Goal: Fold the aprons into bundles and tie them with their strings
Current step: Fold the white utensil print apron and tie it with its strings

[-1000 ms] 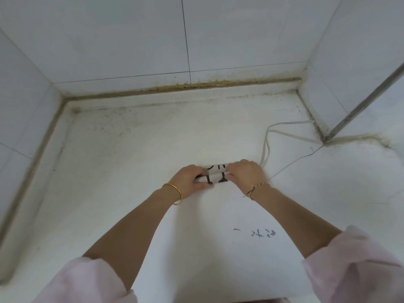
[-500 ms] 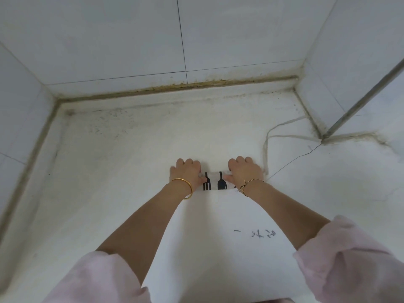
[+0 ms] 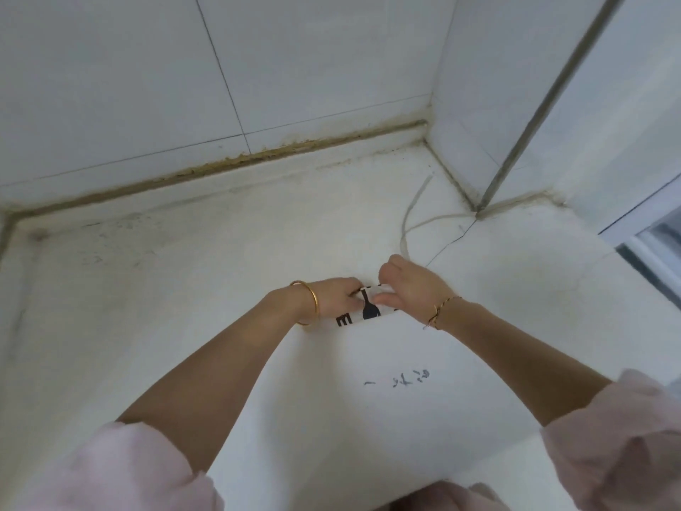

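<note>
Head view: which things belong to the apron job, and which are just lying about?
Job: apron, partly rolled; its string; left hand and right hand, both gripping the rolled end.
Lying about: counter; wall; window.

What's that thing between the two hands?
The folded apron bundle, white with black print, held by left hand and right hand; seen in the head view.
</note>
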### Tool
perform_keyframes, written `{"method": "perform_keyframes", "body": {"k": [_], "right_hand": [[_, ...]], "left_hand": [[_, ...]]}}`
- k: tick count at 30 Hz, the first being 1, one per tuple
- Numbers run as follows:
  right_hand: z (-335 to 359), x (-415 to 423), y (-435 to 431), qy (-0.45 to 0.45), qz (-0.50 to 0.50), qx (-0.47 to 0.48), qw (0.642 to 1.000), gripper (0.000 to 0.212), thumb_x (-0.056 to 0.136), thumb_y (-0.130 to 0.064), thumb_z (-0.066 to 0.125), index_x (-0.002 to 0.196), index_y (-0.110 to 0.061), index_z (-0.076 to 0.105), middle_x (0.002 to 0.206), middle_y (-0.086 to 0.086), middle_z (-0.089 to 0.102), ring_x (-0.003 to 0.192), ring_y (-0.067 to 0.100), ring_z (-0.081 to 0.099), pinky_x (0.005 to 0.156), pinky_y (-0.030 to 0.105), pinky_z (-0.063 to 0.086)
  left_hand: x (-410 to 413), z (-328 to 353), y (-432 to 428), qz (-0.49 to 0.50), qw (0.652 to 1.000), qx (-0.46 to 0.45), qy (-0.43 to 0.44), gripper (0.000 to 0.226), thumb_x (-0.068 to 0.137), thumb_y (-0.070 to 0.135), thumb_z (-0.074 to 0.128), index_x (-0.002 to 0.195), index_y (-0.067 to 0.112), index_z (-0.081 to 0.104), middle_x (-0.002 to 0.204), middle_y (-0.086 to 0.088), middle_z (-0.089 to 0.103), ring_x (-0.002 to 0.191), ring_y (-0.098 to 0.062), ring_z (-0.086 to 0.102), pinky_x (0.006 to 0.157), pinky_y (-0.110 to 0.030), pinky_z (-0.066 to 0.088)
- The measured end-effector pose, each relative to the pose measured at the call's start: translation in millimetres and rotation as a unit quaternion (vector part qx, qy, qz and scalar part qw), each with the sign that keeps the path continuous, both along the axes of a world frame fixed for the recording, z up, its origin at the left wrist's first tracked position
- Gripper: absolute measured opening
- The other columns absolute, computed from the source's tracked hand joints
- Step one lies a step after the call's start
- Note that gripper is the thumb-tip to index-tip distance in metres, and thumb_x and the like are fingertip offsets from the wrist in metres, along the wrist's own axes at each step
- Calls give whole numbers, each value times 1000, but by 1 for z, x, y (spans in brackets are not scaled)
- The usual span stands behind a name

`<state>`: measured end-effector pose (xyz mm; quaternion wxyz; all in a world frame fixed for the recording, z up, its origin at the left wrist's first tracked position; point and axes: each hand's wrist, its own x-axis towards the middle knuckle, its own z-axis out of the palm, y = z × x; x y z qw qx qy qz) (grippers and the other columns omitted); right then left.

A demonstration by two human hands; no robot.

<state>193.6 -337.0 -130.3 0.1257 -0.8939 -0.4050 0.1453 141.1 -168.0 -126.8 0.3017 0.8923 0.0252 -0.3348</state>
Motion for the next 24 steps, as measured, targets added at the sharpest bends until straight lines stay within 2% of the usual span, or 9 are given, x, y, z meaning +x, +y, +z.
{"method": "perform_keyframes", "body": {"k": [2,4,6,10,14,16,18,21,24], "right_hand": [[7,7,-21,43,-59,64,995,36,89,-37,60,108,-8,52,103,-1,42,81,18,47,69,27,35],[13,15,-41,83,-132,161,975,33,88,-32,62,110,-11,51,104,-2,46,89,15,51,78,28,42],[18,26,-65,96,-176,207,958,27,90,-26,59,112,-12,50,106,-2,49,94,12,51,83,27,43],[18,41,-106,77,-221,210,949,15,92,-19,54,105,-12,55,93,-7,50,76,16,53,77,35,49],[25,45,-136,64,-271,233,932,5,93,-20,53,95,-17,55,93,-2,53,57,18,61,68,35,51],[31,49,-153,51,-268,236,933,4,93,-18,51,91,-17,54,94,-1,53,57,17,63,66,37,53],[33,52,-168,8,-254,208,944,5,92,-16,51,91,-16,56,94,-2,51,67,19,60,68,35,50],[37,57,-188,-41,-244,177,953,10,88,-11,53,95,-14,59,95,-5,47,78,22,55,69,32,45],[41,63,-202,-37,-245,157,956,13,86,-9,52,95,-14,61,99,-1,48,79,26,56,69,33,46]], "left_hand": [[9,10,-15,0,1000,-7,-6,28,98,19,38,119,5,51,114,-10,56,104,-24,52,89,-32,39],[17,16,-28,42,999,-18,-29,19,98,17,40,107,7,54,100,-7,54,93,-20,48,74,-27,38],[25,23,-42,123,991,-29,-55,11,97,15,44,94,10,53,89,-4,52,86,-19,47,64,-24,36],[36,29,-70,296,951,-71,-49,12,92,12,49,95,8,60,94,-13,60,84,-26,55,82,-35,48],[42,29,-118,411,899,-152,-5,17,90,15,50,97,4,60,99,-18,63,91,-31,60,92,-40,47],[44,28,-146,477,849,-228,15,18,90,20,51,90,5,62,95,-17,66,90,-31,61,92,-42,48],[45,26,-167,508,816,-274,17,18,89,19,51,80,9,62,85,-13,65,86,-30,60,91,-43,49],[50,26,-189,529,805,-268,-3,17,89,16,53,76,9,59,80,-10,62,86,-29,58,90,-40,49],[58,35,-203,525,827,-200,-36,16,88,13,54,73,7,54,84,-12,58,86,-27,54,81,-33,45]]}}
